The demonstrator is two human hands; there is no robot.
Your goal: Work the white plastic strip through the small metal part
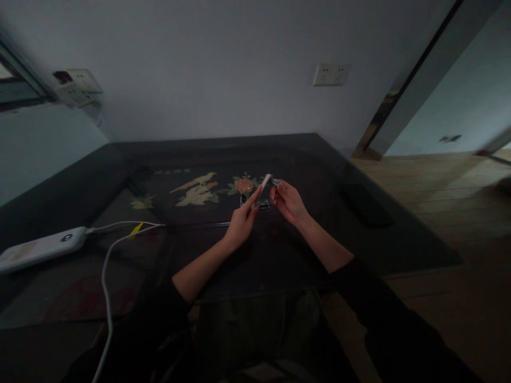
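Above the dark table, my left hand [241, 221] is closed on a thin white piece [266, 181] that is tilted up and seen nearly edge-on. Its kind is unclear in the dim light. Close on the right, my right hand [290, 202] pinches a small green-and-white strip [275, 182] between thumb and fingers. The strip's tip is beside the top of the white piece; I cannot tell if they touch. Just below the hands, a small shiny item [264, 205] lies on the table, partly hidden by my left hand.
The dark glossy table [311, 250] bears a bird-and-flower picture [195, 194]. A white power bank [43, 247] lies at the left, with a white cable [107, 282] running toward me. A flat black object [366, 205] rests on the right. Wall sockets [331, 74] are behind.
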